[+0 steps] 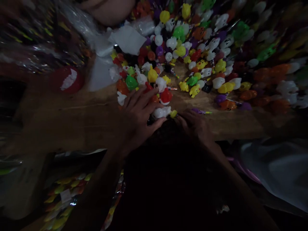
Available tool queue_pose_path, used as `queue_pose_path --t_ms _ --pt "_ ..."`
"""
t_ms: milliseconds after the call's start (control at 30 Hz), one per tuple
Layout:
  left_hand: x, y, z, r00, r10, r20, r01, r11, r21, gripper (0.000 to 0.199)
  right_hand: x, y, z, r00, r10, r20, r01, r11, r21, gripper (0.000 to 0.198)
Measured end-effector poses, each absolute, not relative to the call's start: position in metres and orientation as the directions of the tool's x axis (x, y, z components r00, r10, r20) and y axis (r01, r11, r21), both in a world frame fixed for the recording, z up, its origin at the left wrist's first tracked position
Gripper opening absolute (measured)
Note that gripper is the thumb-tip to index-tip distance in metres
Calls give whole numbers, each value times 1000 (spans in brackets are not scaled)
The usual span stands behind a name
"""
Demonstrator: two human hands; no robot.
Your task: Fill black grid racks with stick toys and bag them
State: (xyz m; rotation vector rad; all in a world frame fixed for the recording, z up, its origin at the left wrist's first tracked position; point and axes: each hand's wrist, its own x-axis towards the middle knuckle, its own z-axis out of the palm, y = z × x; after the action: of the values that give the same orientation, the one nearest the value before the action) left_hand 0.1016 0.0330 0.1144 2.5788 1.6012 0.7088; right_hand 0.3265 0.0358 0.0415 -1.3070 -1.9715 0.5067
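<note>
My left hand (138,110) lies over the near edge of a group of small plastic figures, its fingers spread and the thumb stretched out. By that thumb is a white figure (161,112). A red and white figure (166,96) and a round white one (160,84) lie just beyond its fingertips. My right hand (196,123) is closed at the table's front edge, its fingertips at the dark end of a small yellow figure (173,114). Shadow hides most of that grip. Right beside its knuckles lies a purple figure on a thin stick (197,110).
Heaps of colourful figures (204,64) cover the back and right of the wooden table (79,122). At left are a red round container (68,80), clear plastic bags (36,48) and white paper (130,38). Another person's arm (108,11) reaches in behind. More figures (64,199) lie below.
</note>
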Motion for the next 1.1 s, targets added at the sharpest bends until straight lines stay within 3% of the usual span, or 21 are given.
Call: queue_pose_path --t_ms 133,267,367,467,600,800,900,1100 --pt "98 36 115 404 855 324 837 -489 245 31 306 56 59 -181 916 358 599 392 -698 15" --pt "94 38 121 442 861 252 837 -497 229 52 297 64 67 -141 934 330 484 356 -800 24" --pt "86 36 135 456 864 216 818 -502 282 65 298 62 61 -204 934 292 352 348 -869 28" --pt "77 31 152 391 897 207 808 -442 389 56 298 59 54 -217 917 336 312 391 -866 25" --pt "79 31 163 214 914 346 800 -367 475 44 292 64 50 -203 865 458 416 500 -760 22" --pt "111 33 143 389 826 409 817 -514 261 35 283 64 39 -223 790 571 473 600 -645 32" --pt "119 35 126 412 807 424 842 -514 161 32 279 55 29 -181 794 580 527 577 -624 36" --pt "124 41 109 352 788 505 848 -497 185 24 271 47 17 -117 782 612 526 571 -630 36"
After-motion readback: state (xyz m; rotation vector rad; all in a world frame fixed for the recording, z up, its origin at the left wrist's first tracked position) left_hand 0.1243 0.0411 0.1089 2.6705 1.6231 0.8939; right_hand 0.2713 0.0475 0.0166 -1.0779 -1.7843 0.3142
